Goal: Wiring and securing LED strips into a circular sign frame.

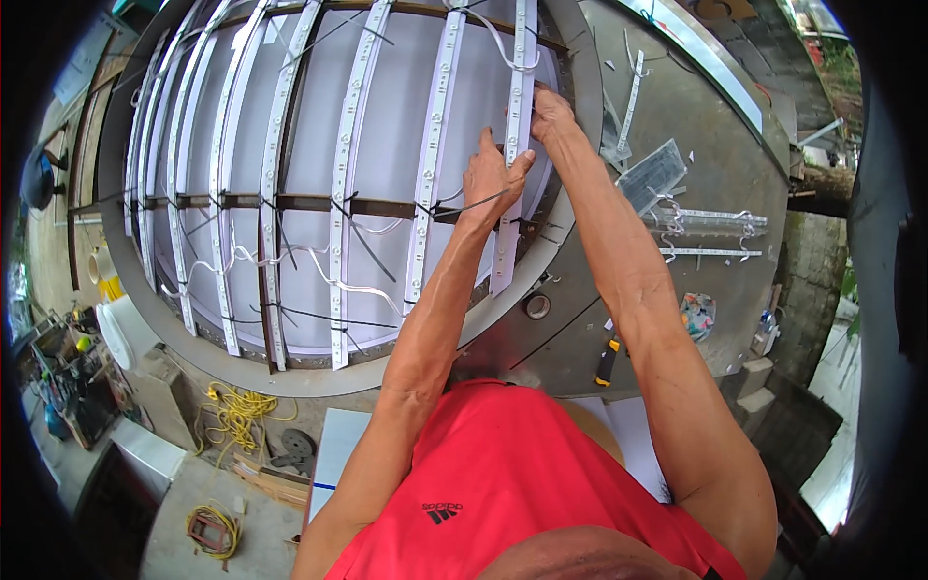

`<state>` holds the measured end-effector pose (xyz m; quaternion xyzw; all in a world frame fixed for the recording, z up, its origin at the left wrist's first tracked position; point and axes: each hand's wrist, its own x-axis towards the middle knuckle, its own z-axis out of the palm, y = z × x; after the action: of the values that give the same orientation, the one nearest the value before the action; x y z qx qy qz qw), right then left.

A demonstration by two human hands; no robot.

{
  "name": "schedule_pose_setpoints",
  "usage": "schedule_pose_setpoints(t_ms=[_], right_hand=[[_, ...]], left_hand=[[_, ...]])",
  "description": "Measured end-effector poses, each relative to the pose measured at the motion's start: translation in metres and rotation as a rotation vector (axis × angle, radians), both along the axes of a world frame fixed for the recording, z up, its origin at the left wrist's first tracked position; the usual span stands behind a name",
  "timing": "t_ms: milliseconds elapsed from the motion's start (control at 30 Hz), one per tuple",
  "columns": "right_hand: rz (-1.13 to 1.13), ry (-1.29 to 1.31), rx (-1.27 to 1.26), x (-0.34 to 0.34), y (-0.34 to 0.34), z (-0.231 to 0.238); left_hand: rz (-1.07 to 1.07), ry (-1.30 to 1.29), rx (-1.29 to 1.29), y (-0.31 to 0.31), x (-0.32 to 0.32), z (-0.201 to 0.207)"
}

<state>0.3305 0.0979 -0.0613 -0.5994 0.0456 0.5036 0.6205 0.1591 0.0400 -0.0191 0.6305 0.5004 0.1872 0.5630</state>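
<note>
Hands: both raised on the rightmost white LED strip bar (509, 193) of a large round sign frame with a white backing panel (387, 126).
Left hand (491, 179): closed on the bar's left edge, thumb up along it, fingers curled. A thin black cable tie (469, 205) runs from under the palm out to the left.
Right hand (549, 114): just above and right of the left hand, fingers pinched on the same bar's right edge. Whether it also holds a tie end, cannot tell.
Bar: slightly tilted from vertical, crossing the dark rusty horizontal crossbar (309, 203) just below the left hand.
White wire (503, 48): loops from the bar top, above the right hand.
Other bars: a row of the same white LED bars (348, 184) fans out left of the left hand, tied to the crossbar with black ties, linked by white wires.
Frame rim: grey metal ring (290, 377), below the left forearm.
Right of right hand: loose LED bars with wire tails (710, 222) on the grey metal sheet (715, 145).
Below right forearm: yellow-and-black handled tool (606, 361), small round tin (536, 306).
Floor, far lower left: yellow coiled cord (232, 411).
</note>
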Motion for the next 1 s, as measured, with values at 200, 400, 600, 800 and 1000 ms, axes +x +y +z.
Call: schedule_pose_setpoints(t_ms=[200, 400, 600, 800, 1000], right_hand=[[-0.088, 0.099, 0.026, -0.027, 0.012, 0.007], [0.117, -0.036, 0.013, 0.002, 0.021, -0.017], [0.077, 0.036, 0.012, -0.013, -0.028, -0.016], [0.060, 0.042, 0.110, -0.001, -0.031, 0.000], [0.119, 0.034, 0.189, -0.002, -0.018, 0.021]], left_hand=[[-0.212, 0.406, 0.203, -0.001, -0.018, 0.023], [-0.026, 0.163, 0.617, -0.017, -0.034, 0.032], [-0.085, 0.133, 0.386, -0.082, -0.096, 0.080], [-0.189, 0.416, 0.540, -0.115, -0.111, 0.055], [0.091, 0.049, -0.209, -0.101, -0.102, 0.017]])
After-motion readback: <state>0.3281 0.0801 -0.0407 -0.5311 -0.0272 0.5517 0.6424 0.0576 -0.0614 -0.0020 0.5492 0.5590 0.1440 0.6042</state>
